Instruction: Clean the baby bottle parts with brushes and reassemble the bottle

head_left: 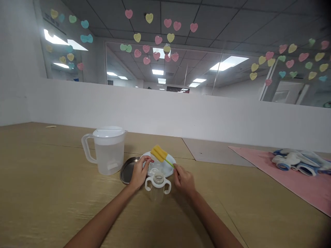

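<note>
My right hand (184, 179) is closed round the green handle of a yellow sponge brush (159, 153), whose head points up and to the left. My left hand (141, 171) is just left of the sponge head, its fingers bent together near the sponge's lower edge; what they pinch, if anything, is too small to make out. Between my forearms stands a clear bottle (157, 191) with two white handles and an open neck. Behind it, a white plate (171, 161) bears clear and white parts, partly hidden by the sponge and my left hand.
A lidded clear pitcher (110, 155) stands at the left, with a metal tray (127, 171) beside it, partly behind my left hand. On the right, a pink mat (292, 182) holds a white and blue bundle (297, 162). A white wall (181, 113) runs behind the table.
</note>
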Tool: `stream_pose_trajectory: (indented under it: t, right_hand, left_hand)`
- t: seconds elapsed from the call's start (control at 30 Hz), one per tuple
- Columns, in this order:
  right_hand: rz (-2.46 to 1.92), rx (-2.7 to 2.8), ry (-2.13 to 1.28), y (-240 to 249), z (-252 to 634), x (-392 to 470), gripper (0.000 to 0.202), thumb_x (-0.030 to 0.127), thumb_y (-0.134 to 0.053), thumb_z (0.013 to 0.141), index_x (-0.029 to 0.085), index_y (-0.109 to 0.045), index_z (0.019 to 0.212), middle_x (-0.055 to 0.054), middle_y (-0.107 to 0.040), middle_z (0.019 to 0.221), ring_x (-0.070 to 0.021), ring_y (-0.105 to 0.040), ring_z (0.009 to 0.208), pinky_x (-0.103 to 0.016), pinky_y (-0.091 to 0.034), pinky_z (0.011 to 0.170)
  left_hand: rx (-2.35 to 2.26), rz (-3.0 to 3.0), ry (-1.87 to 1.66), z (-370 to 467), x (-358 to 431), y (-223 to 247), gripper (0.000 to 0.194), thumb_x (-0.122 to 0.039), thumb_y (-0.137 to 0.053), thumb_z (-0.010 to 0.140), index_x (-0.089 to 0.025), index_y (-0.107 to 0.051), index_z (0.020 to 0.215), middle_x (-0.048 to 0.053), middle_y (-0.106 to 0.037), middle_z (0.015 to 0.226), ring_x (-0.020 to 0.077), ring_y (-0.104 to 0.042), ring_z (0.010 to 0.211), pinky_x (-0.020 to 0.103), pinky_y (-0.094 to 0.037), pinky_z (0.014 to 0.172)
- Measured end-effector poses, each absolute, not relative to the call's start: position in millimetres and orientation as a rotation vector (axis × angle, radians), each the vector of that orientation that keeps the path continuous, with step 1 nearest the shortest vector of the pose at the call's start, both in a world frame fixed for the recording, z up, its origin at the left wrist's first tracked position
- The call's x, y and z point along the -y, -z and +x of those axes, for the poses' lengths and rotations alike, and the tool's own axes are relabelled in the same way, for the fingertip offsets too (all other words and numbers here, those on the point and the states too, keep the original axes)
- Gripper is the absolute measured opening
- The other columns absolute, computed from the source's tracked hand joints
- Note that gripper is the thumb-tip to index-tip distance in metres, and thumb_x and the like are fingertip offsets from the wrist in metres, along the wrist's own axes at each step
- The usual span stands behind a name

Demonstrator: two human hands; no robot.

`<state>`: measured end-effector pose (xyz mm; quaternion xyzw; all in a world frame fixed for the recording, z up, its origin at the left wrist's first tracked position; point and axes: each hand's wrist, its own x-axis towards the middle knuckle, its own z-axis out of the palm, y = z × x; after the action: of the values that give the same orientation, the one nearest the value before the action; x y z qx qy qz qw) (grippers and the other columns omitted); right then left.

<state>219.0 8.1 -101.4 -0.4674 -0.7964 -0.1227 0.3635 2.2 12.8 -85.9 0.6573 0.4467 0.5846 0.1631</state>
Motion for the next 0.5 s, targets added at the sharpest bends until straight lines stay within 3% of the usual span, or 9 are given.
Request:
stream_pose_trajectory:
  t: [0.2,0.5]
  right_hand:
    - [-1.089,1.860,0.505,102.7,225.2,-13.1,0.031,0.021,-0.036,0.087,0.014,-0.064,0.099,-0.006,-0.068,0.079,-0.0119,-0.059,0.060,-0.020,-0.041,0.055]
    - [-0.876,2.140,0.850,98.8,223.8,-14.5,0.035,0.010,-0.041,0.082,0.017,-0.063,0.108,-0.003,-0.060,0.065,-0.0091,-0.050,0.056,-0.023,-0.032,0.051]
  left_hand:
    - [-1.270,1.811,-1.767,1.9,-8.0,87.2,0.025,-0.037,-0.040,0.087,-0.018,-0.056,0.094,0.005,-0.066,0.093,0.0184,-0.060,0.088,0.030,-0.044,0.080]
    - [-1.354,1.861,-2.019,-1.0,-9.2,89.3,0.018,-0.033,-0.045,0.085,-0.019,-0.057,0.089,0.004,-0.059,0.091,0.0174,-0.056,0.090,0.030,-0.043,0.082]
